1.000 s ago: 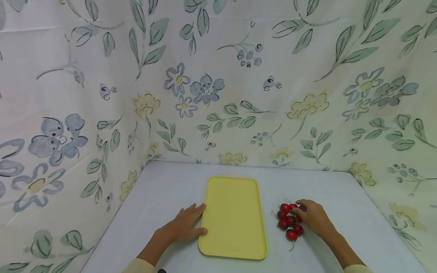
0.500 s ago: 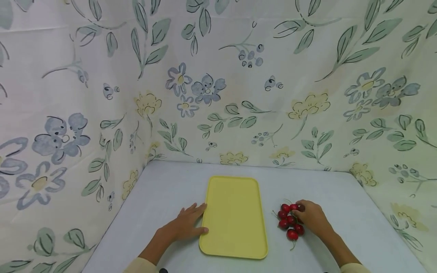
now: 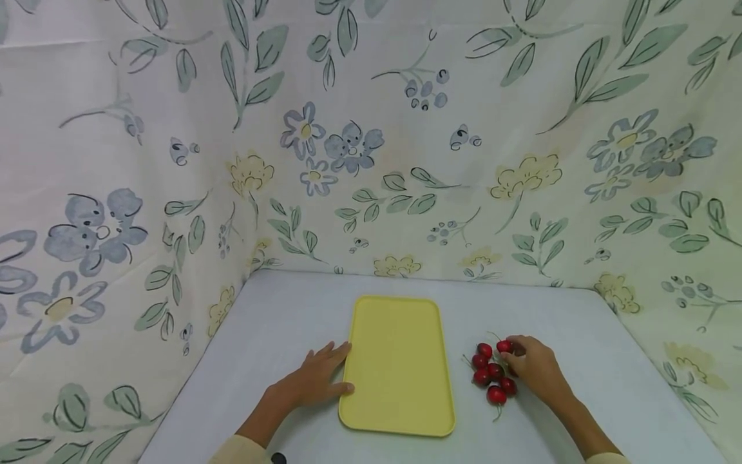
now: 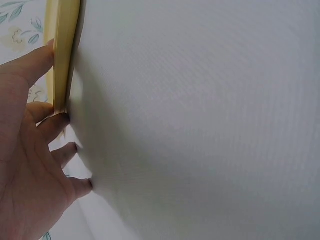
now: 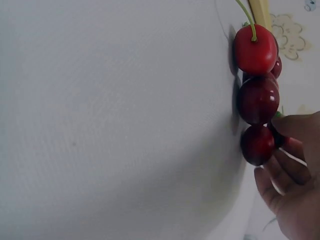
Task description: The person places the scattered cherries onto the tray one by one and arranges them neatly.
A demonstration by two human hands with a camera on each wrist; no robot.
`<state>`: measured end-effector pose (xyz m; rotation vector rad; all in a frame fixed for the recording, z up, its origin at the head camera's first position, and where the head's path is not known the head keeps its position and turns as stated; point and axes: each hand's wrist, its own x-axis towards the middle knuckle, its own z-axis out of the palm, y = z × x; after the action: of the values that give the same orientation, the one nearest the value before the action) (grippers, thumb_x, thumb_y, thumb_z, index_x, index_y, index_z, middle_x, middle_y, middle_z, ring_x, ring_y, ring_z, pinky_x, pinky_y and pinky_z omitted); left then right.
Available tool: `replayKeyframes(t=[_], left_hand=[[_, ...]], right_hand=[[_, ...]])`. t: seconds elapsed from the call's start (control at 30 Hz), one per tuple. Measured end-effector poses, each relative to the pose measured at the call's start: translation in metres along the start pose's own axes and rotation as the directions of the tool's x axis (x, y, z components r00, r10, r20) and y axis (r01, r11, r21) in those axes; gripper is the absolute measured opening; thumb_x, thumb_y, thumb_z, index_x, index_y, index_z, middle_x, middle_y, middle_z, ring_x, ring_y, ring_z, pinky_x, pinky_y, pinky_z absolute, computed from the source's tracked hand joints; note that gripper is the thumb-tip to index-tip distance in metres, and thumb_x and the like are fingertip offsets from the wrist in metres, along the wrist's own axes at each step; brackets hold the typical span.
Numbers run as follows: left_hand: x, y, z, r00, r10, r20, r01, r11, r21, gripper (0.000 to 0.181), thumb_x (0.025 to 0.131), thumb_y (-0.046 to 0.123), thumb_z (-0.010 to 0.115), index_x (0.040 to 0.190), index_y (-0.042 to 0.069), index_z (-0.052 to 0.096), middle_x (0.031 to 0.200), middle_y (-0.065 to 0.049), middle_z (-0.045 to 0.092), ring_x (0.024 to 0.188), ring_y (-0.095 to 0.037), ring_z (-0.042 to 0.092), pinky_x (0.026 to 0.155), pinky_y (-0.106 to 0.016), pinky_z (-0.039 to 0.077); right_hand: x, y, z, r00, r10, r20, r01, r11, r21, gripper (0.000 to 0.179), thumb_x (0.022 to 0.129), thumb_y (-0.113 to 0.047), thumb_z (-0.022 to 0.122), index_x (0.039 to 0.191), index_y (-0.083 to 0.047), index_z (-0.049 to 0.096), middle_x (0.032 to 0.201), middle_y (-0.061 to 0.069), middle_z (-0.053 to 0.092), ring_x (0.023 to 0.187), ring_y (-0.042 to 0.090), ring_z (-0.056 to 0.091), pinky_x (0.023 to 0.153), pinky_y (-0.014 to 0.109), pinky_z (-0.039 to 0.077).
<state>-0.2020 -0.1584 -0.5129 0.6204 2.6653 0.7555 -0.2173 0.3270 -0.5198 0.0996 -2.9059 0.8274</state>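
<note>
A pile of several dark red cherries (image 3: 494, 372), some with green stems, lies on the white table to the right of a yellow tray (image 3: 394, 367). At the pile's far right side, my right hand (image 3: 536, 367) pinches one cherry (image 3: 504, 347) between thumb and fingers. In the right wrist view the held cherry is mostly hidden behind a nearer cherry (image 5: 257, 144) and the thumb. With fingers spread, my left hand (image 3: 315, 380) rests at the tray's left edge. The left wrist view shows its thumb (image 4: 40, 62) against the tray's rim (image 4: 64, 55).
The white table (image 3: 295, 303) reaches back to a floral cloth (image 3: 371, 212), which hangs behind it and along both sides. A cherry with its stem toward me (image 3: 496, 395) lies at the near end of the pile.
My right hand and the pinched cherry have shifted slightly away and to the right, opening a gap from the neighbouring cherry. The left hand and tray stay in place.
</note>
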Motion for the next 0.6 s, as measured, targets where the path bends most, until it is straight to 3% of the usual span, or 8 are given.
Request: replayKeyframes(t=[0.1, 0.3, 0.6], left_hand=[[-0.001, 0.000, -0.001, 1.000, 0.001, 0.001, -0.001, 1.000, 0.000, 0.090, 0.100, 0.055, 0.068, 0.167, 0.006, 0.032, 0.172, -0.012, 0.035, 0.161, -0.044, 0.023, 0.124, -0.076, 0.014], [-0.001, 0.000, -0.001, 1.000, -0.011, 0.003, 0.011, 1.000, -0.006, 0.091, 0.099, 0.055, 0.069, 0.167, 0.007, 0.032, 0.172, -0.012, 0.034, 0.161, -0.043, 0.022, 0.125, -0.075, 0.013], [-0.001, 0.001, -0.001, 1.000, -0.007, 0.002, 0.007, 1.000, -0.009, 0.091, 0.099, 0.055, 0.069, 0.167, 0.007, 0.032, 0.172, -0.012, 0.035, 0.161, -0.043, 0.022, 0.124, -0.075, 0.013]], right_hand=[[-0.003, -0.003, -0.002, 1.000, -0.025, -0.015, 0.025, 1.000, 0.003, 0.042, 0.096, -0.016, 0.078, 0.128, 0.008, 0.068, 0.110, 0.018, 0.073, 0.101, 0.034, 0.069, 0.087, 0.053, 0.063], [-0.005, -0.009, -0.006, 0.999, -0.048, -0.022, 0.048, 0.999, 0.001, 0.040, 0.096, -0.018, 0.078, 0.127, 0.006, 0.069, 0.110, 0.015, 0.072, 0.100, 0.030, 0.068, 0.081, 0.046, 0.062], [-0.009, -0.018, -0.012, 0.996, -0.069, -0.057, 0.069, 0.998, -0.009, 0.040, 0.096, -0.017, 0.080, 0.128, 0.005, 0.069, 0.111, 0.014, 0.072, 0.101, 0.030, 0.068, 0.086, 0.051, 0.063]])
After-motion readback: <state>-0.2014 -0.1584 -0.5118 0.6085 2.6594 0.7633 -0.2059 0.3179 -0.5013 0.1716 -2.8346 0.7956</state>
